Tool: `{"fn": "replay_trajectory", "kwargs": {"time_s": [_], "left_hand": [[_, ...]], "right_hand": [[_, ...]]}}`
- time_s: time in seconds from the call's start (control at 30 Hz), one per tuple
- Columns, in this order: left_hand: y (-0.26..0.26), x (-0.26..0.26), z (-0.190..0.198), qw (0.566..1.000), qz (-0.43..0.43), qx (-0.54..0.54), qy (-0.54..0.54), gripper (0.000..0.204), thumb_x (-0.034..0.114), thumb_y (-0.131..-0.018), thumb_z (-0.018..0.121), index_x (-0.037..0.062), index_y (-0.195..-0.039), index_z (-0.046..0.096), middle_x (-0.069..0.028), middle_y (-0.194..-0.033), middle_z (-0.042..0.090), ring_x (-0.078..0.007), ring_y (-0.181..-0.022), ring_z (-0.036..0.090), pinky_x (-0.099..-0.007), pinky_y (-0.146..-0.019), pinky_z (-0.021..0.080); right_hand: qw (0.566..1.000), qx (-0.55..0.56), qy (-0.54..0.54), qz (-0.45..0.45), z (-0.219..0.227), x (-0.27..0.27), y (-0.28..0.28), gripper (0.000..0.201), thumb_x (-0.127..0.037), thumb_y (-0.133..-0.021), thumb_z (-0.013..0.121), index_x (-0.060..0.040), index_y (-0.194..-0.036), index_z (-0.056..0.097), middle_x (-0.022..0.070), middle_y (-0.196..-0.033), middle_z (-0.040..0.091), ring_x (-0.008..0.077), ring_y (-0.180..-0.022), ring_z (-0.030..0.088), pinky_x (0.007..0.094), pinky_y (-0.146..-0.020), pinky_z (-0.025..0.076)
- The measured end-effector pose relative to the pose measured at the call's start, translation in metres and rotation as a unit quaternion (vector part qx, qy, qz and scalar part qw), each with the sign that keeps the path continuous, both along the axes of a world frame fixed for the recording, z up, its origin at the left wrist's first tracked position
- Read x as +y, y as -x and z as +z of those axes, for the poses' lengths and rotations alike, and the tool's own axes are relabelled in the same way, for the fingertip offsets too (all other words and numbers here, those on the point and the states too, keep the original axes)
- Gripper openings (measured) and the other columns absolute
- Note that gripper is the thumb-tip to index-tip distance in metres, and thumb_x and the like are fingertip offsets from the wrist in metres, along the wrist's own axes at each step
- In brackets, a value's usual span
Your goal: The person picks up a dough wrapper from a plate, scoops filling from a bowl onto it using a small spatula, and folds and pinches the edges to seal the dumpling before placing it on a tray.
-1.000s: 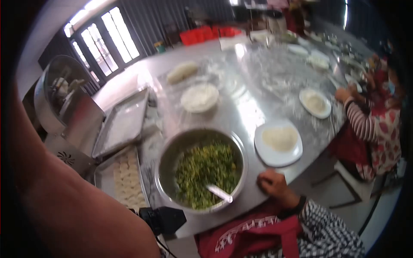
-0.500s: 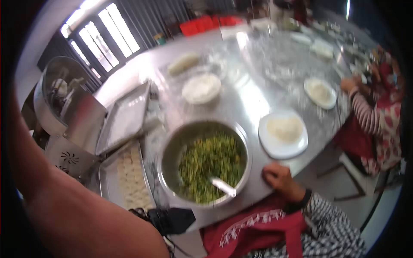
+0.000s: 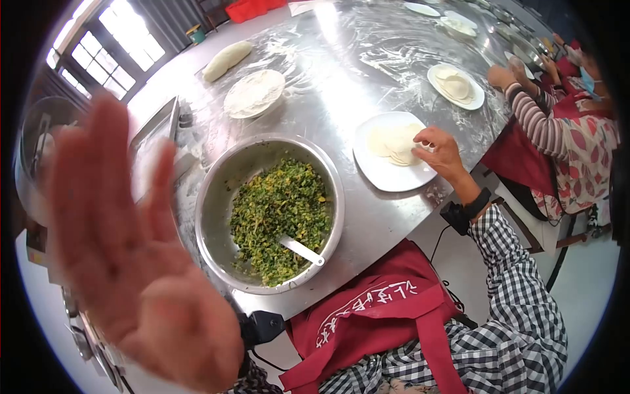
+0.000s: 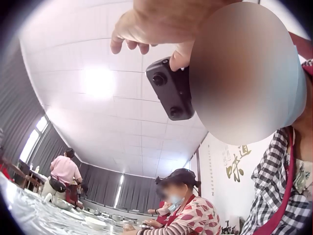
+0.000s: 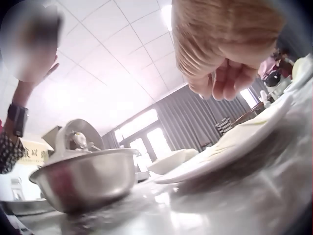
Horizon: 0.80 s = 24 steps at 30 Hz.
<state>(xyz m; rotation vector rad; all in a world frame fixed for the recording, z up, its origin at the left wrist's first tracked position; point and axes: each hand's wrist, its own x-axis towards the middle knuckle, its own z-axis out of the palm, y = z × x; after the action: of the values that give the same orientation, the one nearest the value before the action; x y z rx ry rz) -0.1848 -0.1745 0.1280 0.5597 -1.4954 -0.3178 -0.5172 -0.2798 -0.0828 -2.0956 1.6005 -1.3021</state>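
Note:
Fingers spread and raised, the left hand (image 3: 144, 262) looms blurred at the left of the head view. In the left wrist view, that hand (image 4: 171, 24) is beside a black two-lens device (image 4: 171, 90), its thumb overlapping the top edge; contact is unclear. The right hand (image 3: 443, 154) is over the right side of a white square plate (image 3: 394, 182) bearing thin pale dough rounds (image 3: 394, 141). In the right wrist view, the right hand (image 5: 227, 49) hangs above the plate (image 5: 195, 172) with loosely curled fingers, nothing visible in them.
A metal bowl (image 3: 205, 210) of chopped green filling (image 3: 282, 217) holds a white-handled utensil (image 3: 302, 251). Behind are a flour dish (image 3: 254, 94) and dough roll (image 3: 226, 60). A person's striped sleeve (image 3: 535, 121) is at the right, near another plate (image 3: 476, 102).
The left hand has come into the head view, where only its arm showed. The right hand has moved from the table edge to over the square plate. The head view has shifted.

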Motion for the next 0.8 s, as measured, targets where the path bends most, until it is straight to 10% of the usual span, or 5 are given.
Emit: {"fn": "replay_trajectory", "kwargs": {"time_s": [0.4,0.53,0.67,0.8], "left_hand": [[0.015,0.026,-0.082,0.905,-0.118,0.154,-0.378,0.043,0.008,-0.080,0.050,-0.0048,-0.121,0.044,-0.0216,-0.128,0.044,-0.0314,-0.120,0.043,-0.0443,-0.097,0.037],[0.010,0.031,-0.098,0.864,-0.155,0.227,-0.422,0.039,0.006,-0.082,0.051,-0.0046,-0.119,0.045,-0.0203,-0.126,0.045,-0.0300,-0.118,0.044,-0.0441,-0.095,0.040],[0.008,0.032,-0.109,0.826,-0.197,0.287,-0.443,0.036,0.002,-0.082,0.050,-0.0040,-0.117,0.047,-0.0190,-0.123,0.048,-0.0290,-0.115,0.047,-0.0424,-0.095,0.041],[0.012,0.032,-0.115,0.785,-0.227,0.308,-0.486,0.040,0.007,-0.083,0.053,-0.0035,-0.120,0.044,-0.0203,-0.124,0.046,-0.0311,-0.116,0.046,-0.0447,-0.095,0.040]], "right_hand": [[0.990,0.139,0.014,0.009,-0.013,-0.009,0.008,0.011,-0.003,-0.071,0.061,-0.0043,-0.082,0.061,0.0057,-0.076,0.057,0.0154,-0.065,0.055,0.0253,-0.058,0.043],[0.986,-0.110,-0.124,0.014,-0.014,-0.014,0.016,0.004,-0.005,-0.077,0.058,-0.0031,-0.079,0.061,0.0041,-0.076,0.060,0.0143,-0.067,0.058,0.0245,-0.062,0.045],[0.856,-0.444,-0.261,0.053,-0.002,-0.014,0.017,0.010,-0.011,-0.084,0.057,-0.0025,-0.083,0.060,0.0031,-0.082,0.062,0.0126,-0.074,0.059,0.0241,-0.069,0.047],[0.776,-0.550,-0.283,0.120,0.000,-0.007,0.012,0.010,-0.010,-0.084,0.057,-0.0029,-0.091,0.060,0.0032,-0.086,0.062,0.0128,-0.076,0.059,0.0265,-0.072,0.048]]}}
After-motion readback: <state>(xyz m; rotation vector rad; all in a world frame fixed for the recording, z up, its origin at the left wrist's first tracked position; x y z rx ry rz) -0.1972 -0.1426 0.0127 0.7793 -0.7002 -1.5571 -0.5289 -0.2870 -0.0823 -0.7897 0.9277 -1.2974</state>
